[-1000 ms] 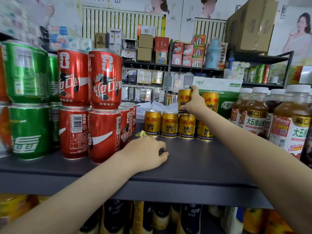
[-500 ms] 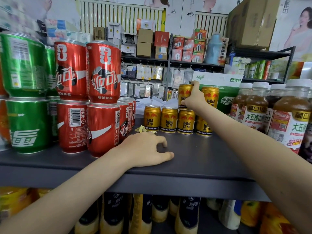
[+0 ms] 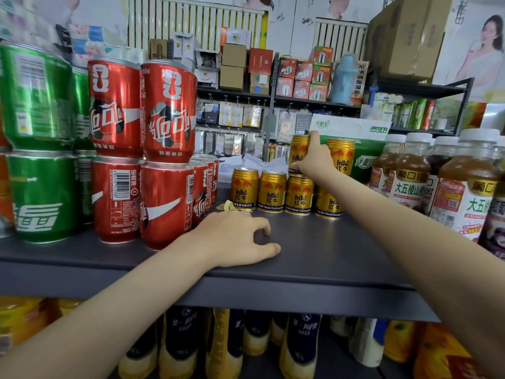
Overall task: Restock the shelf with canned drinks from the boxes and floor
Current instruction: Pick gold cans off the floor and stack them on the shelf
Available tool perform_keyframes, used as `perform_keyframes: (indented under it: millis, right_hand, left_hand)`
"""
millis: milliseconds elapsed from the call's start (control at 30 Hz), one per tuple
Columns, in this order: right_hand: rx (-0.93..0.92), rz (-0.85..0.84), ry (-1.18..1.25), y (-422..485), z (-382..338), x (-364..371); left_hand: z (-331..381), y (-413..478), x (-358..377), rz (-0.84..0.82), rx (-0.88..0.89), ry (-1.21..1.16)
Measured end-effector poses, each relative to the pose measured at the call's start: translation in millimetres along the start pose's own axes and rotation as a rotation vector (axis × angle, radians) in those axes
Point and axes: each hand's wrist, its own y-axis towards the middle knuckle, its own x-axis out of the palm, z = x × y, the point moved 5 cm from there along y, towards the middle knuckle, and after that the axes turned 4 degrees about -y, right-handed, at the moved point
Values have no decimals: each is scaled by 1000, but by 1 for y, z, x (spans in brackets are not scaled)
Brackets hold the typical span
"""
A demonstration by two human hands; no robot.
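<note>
Several gold Red Bull cans (image 3: 272, 191) stand in a row at the back of the dark grey shelf (image 3: 314, 255). On top of that row my right hand (image 3: 314, 161) grips an upper gold can (image 3: 298, 153), beside a second stacked gold can (image 3: 341, 155). My left hand (image 3: 235, 239) rests on the shelf near its front edge, fingers loosely curled and holding nothing. A small yellow scrap (image 3: 228, 206) lies just behind it.
Red cola cans (image 3: 166, 160) stacked two high and green cans (image 3: 38, 143) fill the shelf's left. Brown drink bottles (image 3: 464, 184) stand at the right. A green and white carton (image 3: 352, 138) sits behind the gold cans. Bottles fill the lower shelf (image 3: 300, 343).
My right hand stays on the upper gold can. My left hand's fingers have spread a little on the shelf. The view has shifted slightly.
</note>
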Motion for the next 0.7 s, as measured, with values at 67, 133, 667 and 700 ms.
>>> perform_keyframes:
  millis: [67,133,667,700]
  right_hand:
    - [-8,8,-30,-2,-1,-1]
    - [-16,7,-40,-2,-1,-1]
    - [-68,149,-294,-8,-5,-7]
    - [-86,174,-341,-8,-7,-8]
  left_hand:
    - [0,-1,0,0,-3,0]
    - [0,-1,0,3,-7,-7]
    - [0,0,1,11,0,2]
    - [0,0,1,10,0,2]
